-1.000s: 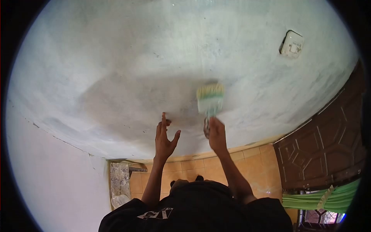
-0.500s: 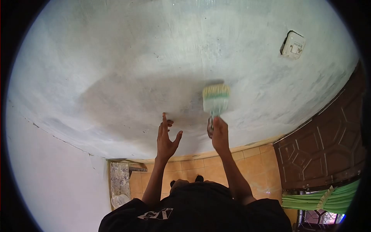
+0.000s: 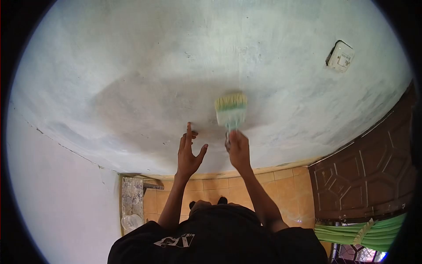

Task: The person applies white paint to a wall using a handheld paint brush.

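Observation:
A wide brush (image 3: 231,110) with yellowish bristles and a pale green-white body points up against the patchy grey-white wall (image 3: 154,57). Its handle is gripped in my right hand (image 3: 238,149), fingers wrapped round it. To the left, my left hand (image 3: 189,152) is raised close to the wall with its fingers apart and holds nothing; whether a fingertip touches the wall I cannot tell. The brush and arms cast a broad shadow on the wall.
A wall switch plate (image 3: 340,56) sits at the upper right. A brown panelled door (image 3: 360,176) and a green curtain (image 3: 382,232) are on the right. At the lower left stands a paint-stained bench (image 3: 132,198) with a clear container (image 3: 131,222). Orange tiles (image 3: 281,187) cover the floor.
My right hand has moved left with the brush, closer to my left hand. The left hand keeps nearly the same pose, and the view has shifted slightly.

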`<act>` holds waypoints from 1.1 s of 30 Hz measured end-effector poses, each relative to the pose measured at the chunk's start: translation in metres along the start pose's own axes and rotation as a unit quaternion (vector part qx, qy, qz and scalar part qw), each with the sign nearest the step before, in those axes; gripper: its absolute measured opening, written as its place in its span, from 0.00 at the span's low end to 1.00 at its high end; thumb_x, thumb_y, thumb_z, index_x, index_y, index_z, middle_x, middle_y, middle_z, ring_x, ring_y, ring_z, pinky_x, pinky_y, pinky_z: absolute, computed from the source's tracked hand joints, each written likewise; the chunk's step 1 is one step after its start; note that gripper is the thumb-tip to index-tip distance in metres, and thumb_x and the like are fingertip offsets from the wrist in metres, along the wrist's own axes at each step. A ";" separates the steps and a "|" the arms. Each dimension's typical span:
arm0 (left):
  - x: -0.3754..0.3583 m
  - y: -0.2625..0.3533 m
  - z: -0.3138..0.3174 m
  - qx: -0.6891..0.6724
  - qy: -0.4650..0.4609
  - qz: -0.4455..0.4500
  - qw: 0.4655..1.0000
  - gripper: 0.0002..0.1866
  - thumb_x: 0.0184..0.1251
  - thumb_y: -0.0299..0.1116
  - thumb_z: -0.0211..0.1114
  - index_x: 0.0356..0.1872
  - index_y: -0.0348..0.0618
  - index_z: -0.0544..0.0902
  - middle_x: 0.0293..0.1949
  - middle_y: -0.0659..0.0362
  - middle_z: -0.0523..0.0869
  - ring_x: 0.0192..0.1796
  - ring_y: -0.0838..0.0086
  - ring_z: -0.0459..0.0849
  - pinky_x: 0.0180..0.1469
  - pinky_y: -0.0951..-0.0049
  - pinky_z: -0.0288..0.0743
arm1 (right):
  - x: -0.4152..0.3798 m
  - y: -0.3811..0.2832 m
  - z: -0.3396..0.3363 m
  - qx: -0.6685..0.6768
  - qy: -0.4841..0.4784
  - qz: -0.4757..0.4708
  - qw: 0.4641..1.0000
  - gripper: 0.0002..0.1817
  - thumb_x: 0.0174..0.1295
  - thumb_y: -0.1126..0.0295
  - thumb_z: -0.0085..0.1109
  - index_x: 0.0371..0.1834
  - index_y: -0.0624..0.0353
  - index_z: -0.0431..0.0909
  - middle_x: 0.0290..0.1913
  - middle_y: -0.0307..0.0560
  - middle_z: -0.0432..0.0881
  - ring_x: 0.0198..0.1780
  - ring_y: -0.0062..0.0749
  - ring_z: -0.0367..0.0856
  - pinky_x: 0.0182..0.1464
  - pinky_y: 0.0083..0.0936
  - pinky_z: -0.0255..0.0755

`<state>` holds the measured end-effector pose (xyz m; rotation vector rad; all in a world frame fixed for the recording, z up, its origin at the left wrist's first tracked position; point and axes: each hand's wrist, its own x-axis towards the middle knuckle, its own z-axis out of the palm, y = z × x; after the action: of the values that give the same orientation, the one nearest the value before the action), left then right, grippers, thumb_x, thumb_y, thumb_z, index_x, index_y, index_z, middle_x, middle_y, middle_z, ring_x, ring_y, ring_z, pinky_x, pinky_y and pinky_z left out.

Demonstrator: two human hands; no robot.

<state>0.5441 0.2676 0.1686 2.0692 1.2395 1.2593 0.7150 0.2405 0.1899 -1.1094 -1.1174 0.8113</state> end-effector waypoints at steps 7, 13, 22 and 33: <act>-0.002 0.002 0.004 0.002 -0.001 0.018 1.000 0.46 0.58 0.29 0.70 0.76 0.45 0.53 0.48 0.51 0.77 0.51 0.59 0.77 0.54 0.61 0.73 | -0.036 0.104 -0.010 -0.085 0.044 0.033 0.995 0.24 0.76 0.51 0.41 0.24 0.54 0.63 0.18 0.29 0.59 0.18 0.12 0.57 0.21 0.16 0.53; 0.000 0.005 -0.002 -0.005 0.006 0.027 1.000 0.43 0.57 0.27 0.71 0.74 0.45 0.59 0.51 0.50 0.77 0.51 0.60 0.78 0.53 0.61 0.74 | -0.027 0.031 -0.004 -0.018 -0.004 0.045 0.999 0.21 0.76 0.57 0.43 0.26 0.59 0.68 0.19 0.34 0.64 0.23 0.18 0.61 0.26 0.23 0.59; 0.003 -0.006 -0.028 0.024 0.087 0.057 0.994 0.38 0.57 0.25 0.71 0.70 0.46 0.66 0.60 0.47 0.70 0.61 0.54 0.72 0.57 0.58 0.72 | -0.049 0.111 -0.011 0.010 0.006 0.042 0.999 0.23 0.77 0.52 0.40 0.24 0.53 0.62 0.18 0.29 0.58 0.18 0.12 0.56 0.19 0.16 0.52; 0.005 -0.020 -0.058 0.114 0.139 0.061 0.982 0.37 0.59 0.30 0.70 0.71 0.49 0.66 0.74 0.46 0.54 0.75 0.47 0.52 0.71 0.46 0.54 | 0.008 0.042 0.050 0.066 -0.034 0.005 0.997 0.23 0.76 0.52 0.41 0.24 0.52 0.62 0.18 0.29 0.59 0.17 0.12 0.57 0.19 0.15 0.52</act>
<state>0.4860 0.2764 0.1857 2.2131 1.4562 1.5702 0.6698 0.2724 0.1545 -0.9833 -1.0983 0.9228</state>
